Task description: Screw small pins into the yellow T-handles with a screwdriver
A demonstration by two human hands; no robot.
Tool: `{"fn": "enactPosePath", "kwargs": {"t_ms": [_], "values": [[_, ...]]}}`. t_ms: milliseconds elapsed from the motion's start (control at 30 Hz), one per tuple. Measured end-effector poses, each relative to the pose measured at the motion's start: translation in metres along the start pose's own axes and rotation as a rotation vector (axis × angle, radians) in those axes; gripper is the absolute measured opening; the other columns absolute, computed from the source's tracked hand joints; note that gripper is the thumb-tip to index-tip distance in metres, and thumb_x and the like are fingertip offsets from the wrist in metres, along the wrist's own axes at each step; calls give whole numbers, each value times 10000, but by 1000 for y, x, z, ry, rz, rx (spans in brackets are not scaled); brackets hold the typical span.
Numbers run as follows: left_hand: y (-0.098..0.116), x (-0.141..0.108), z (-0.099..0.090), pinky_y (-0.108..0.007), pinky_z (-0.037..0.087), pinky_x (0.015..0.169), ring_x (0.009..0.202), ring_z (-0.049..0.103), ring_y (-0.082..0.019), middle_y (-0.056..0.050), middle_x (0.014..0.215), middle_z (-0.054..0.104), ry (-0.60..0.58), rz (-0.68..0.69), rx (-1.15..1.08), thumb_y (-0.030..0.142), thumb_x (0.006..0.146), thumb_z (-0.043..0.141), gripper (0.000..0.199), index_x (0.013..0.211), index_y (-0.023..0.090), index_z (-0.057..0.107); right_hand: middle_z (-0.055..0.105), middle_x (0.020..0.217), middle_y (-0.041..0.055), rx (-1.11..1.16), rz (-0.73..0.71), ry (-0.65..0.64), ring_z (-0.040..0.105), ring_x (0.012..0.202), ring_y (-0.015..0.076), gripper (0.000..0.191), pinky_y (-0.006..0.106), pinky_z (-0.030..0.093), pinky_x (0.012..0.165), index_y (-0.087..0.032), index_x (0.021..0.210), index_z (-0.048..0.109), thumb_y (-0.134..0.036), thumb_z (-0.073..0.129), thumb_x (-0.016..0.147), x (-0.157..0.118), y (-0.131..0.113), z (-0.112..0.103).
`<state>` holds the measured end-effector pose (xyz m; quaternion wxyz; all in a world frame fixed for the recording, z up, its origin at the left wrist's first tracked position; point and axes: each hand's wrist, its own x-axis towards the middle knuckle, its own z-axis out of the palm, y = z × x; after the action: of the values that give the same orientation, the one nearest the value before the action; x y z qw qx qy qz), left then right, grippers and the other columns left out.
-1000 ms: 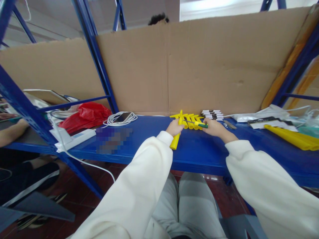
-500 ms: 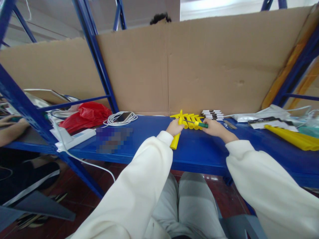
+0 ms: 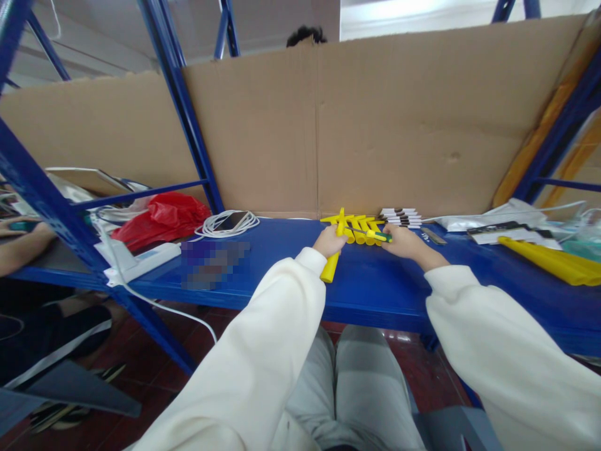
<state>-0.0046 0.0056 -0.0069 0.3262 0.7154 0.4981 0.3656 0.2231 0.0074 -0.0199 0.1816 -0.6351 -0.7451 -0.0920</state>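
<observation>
My left hand (image 3: 328, 241) is closed around a yellow plastic tube-shaped piece (image 3: 330, 268) with a narrow, pointed upper end. In my right hand (image 3: 399, 239) is a screwdriver (image 3: 379, 236) with a green and yellow handle, its shaft pointing left to the upper part of the held piece. Whether the tip sits in a screw is too small to tell. Just behind the hands, several similar yellow pieces (image 3: 360, 237) lie in a row on the blue table (image 3: 277, 250). Beyond my right hand is a group of white sticks with dark bands (image 3: 400, 217).
A cardboard panel (image 3: 263, 138) stands along the back. To the left are a coiled white cable (image 3: 228, 224), a red plastic bag (image 3: 164, 219) and a white power strip (image 3: 145, 260). At right lie long yellow pieces (image 3: 554, 260). Another person's hand (image 3: 28, 235) is at far left.
The screwdriver's handle appears turned, showing more yellow now. Both my hands stay in nearly the same place, with the yellow piece still held.
</observation>
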Motion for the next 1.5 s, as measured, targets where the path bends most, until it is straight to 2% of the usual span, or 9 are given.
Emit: {"fn": "enactPosePath", "kwargs": {"t_ms": [200, 367, 500, 667, 933, 1167, 1367, 1500], "values": [[0, 0, 0, -240, 492, 563, 485, 584, -146, 9, 578, 617, -6, -5, 9, 70, 814, 537, 195, 950, 95, 674, 761, 900, 120, 8, 3, -29, 710, 854, 272, 141, 291, 475, 703, -190, 898, 675, -248, 616, 783, -1, -4, -4], [1, 0, 1, -212, 447, 499, 455, 543, -126, 53, 511, 530, -12, -2, 21, 67, 816, 530, 184, 949, 94, 654, 760, 923, 118, -17, 20, -28, 704, 841, 257, 206, 269, 454, 660, -185, 957, 661, -233, 676, 757, 1, -1, -2], [1, 0, 0, -213, 457, 517, 461, 540, -121, 48, 535, 549, -19, 0, 30, 72, 816, 527, 185, 949, 96, 653, 761, 947, 134, -27, 15, -71, 704, 846, 258, 225, 266, 438, 646, -169, 1005, 663, -267, 639, 804, 0, -1, 0], [-2, 3, 1, -216, 452, 510, 460, 542, -123, 40, 549, 556, -20, 1, 26, 77, 823, 532, 186, 964, 90, 652, 761, 940, 115, -17, 12, -80, 703, 856, 243, 178, 261, 442, 671, -183, 955, 679, -249, 588, 817, 1, -2, -1], [-6, 6, 2, -225, 463, 531, 471, 552, -129, 25, 561, 578, -38, -2, 36, 89, 838, 546, 169, 965, 90, 658, 751, 912, 117, -34, 33, -61, 687, 804, 245, 274, 265, 419, 646, -172, 1017, 648, -225, 667, 749, -1, -1, -1], [-4, 3, 1, -218, 451, 519, 446, 526, -117, 59, 519, 516, -40, -20, 48, 72, 841, 555, 120, 916, 101, 644, 755, 894, 110, -10, 29, -122, 695, 824, 240, 182, 263, 430, 667, -182, 934, 695, -265, 576, 825, -3, -8, -5], [-3, 1, 3, -224, 437, 485, 438, 541, -133, 58, 496, 513, -68, -25, 44, 73, 843, 561, 97, 892, 109, 636, 755, 961, 108, -73, 28, -114, 683, 804, 216, 263, 243, 425, 645, -172, 1009, 667, -211, 666, 749, -4, -7, -4], [-6, 2, 3, -227, 450, 497, 437, 542, -134, 59, 486, 510, -71, -20, 41, 79, 838, 564, 94, 879, 117, 639, 753, 936, 114, -49, 27, -171, 678, 782, 207, 230, 240, 427, 642, -153, 999, 672, -172, 612, 778, -5, -10, -6]]}}
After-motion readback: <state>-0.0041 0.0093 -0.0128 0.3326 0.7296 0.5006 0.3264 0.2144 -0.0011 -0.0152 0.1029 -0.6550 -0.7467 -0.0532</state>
